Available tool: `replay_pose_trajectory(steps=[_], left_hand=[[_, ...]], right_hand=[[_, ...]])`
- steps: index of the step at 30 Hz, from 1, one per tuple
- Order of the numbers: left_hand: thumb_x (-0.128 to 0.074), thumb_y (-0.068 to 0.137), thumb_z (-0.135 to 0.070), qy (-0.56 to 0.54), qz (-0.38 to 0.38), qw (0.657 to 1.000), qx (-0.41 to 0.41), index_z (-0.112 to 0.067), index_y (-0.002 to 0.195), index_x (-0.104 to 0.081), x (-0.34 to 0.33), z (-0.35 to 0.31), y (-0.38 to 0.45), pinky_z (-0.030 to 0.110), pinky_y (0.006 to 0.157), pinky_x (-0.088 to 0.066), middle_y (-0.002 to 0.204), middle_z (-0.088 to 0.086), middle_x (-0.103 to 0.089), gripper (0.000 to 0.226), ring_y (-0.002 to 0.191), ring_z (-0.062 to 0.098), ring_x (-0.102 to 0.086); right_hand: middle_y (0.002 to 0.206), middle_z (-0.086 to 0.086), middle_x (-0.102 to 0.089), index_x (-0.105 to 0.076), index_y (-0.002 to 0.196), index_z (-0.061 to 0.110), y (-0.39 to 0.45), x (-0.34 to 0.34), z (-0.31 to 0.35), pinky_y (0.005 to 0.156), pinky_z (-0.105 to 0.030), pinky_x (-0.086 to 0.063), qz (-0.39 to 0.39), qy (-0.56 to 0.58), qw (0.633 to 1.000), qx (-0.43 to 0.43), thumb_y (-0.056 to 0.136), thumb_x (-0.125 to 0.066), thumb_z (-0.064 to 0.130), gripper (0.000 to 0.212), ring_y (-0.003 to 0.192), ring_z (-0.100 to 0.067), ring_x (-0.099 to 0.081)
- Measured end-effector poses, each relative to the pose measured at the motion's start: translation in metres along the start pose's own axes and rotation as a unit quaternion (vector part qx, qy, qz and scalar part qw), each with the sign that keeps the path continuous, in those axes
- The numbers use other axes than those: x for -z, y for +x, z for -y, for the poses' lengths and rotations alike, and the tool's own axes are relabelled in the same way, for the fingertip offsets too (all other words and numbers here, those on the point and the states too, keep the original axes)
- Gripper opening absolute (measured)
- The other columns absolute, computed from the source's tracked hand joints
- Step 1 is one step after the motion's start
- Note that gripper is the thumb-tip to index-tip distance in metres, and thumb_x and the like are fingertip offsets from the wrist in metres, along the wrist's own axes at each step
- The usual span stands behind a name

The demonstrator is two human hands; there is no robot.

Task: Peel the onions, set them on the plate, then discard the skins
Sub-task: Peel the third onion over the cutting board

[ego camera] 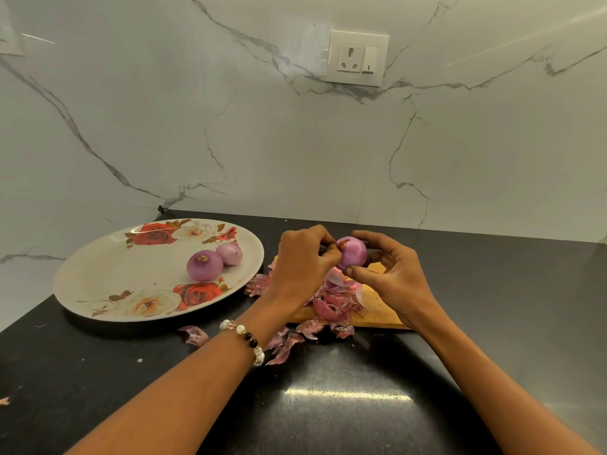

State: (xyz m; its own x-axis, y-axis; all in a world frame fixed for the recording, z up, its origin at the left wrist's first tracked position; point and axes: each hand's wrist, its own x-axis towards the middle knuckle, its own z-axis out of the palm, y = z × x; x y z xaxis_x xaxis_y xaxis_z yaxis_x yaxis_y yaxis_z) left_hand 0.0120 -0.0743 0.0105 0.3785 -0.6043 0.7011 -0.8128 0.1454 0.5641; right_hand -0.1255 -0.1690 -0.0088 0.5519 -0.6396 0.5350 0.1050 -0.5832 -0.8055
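A purple onion (353, 252) is held above the wooden cutting board (377, 315). My right hand (392, 277) grips it between thumb and fingers. My left hand (303, 262) pinches a bit of skin at the onion's top left. Two peeled onions (204, 265) (230, 253) lie side by side on the white rose-patterned plate (108, 280) at the left. A heap of purple skins (331, 298) covers the board below my hands, and loose skins (285, 344) lie on the counter in front of it.
The counter (328, 405) is black and glossy, ending at a marble wall with a socket (358, 57). One stray skin (194, 334) lies near the plate's front rim. A small scrap (4, 400) sits at the far left edge.
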Motion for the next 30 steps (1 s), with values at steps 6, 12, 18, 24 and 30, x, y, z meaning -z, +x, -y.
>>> replay_pose_trajectory(steps=[6,12,18,24,30], left_hand=[[-0.069,0.083,-0.006,0.022,-0.015,1.0,-0.012,-0.003,0.082,-0.069,-0.006,0.002,-0.001,0.01,0.06,-0.041,0.076,0.008,-0.068,0.004,0.066,0.009,-0.054],[-0.065,0.087,-0.01,0.007,0.009,0.999,0.032,-0.004,0.087,-0.068,-0.005,0.003,0.0,0.006,0.059,-0.042,0.078,0.001,-0.063,0.006,0.063,0.003,-0.05],[-0.059,0.093,-0.02,-0.113,0.052,0.976,0.18,-0.009,0.085,-0.066,-0.008,0.003,0.0,0.021,0.068,-0.052,0.077,-0.002,-0.064,0.015,0.075,0.011,-0.062],[-0.049,0.098,-0.017,-0.235,0.115,0.933,0.247,-0.003,0.098,-0.065,-0.002,0.003,0.004,0.025,0.074,-0.056,0.09,0.008,-0.068,0.021,0.084,0.017,-0.066],[-0.048,0.098,-0.011,-0.316,0.133,0.895,0.284,0.0,0.099,-0.065,-0.001,0.007,0.008,0.034,0.084,-0.057,0.094,0.014,-0.069,0.021,0.083,0.017,-0.068]], right_hand=[[0.107,0.004,-0.07,-0.065,0.118,0.021,0.001,-0.001,-0.001,0.08,-0.026,-0.057,-0.005,-0.01,1.0,0.011,0.068,-0.086,0.002,0.057,0.086,-0.015,-0.064],[0.107,0.006,-0.07,-0.065,0.116,0.025,0.001,0.003,-0.002,0.08,-0.025,-0.057,-0.003,0.003,1.0,0.01,0.068,-0.086,0.002,0.057,0.089,-0.017,-0.065],[0.11,0.003,-0.069,-0.064,0.116,0.025,0.001,0.004,-0.001,0.079,-0.023,-0.056,-0.001,0.012,1.0,0.004,0.069,-0.085,0.003,0.056,0.092,-0.016,-0.065],[0.108,-0.001,-0.071,-0.066,0.115,0.018,0.001,0.008,0.002,0.082,-0.028,-0.058,0.01,0.068,0.997,-0.022,0.062,-0.085,0.014,0.057,0.098,-0.019,-0.067],[0.114,-0.011,-0.07,-0.066,0.118,0.011,0.001,0.013,0.001,0.085,-0.051,-0.058,0.029,0.135,0.989,-0.054,0.062,-0.082,0.012,0.058,0.106,-0.033,-0.067]])
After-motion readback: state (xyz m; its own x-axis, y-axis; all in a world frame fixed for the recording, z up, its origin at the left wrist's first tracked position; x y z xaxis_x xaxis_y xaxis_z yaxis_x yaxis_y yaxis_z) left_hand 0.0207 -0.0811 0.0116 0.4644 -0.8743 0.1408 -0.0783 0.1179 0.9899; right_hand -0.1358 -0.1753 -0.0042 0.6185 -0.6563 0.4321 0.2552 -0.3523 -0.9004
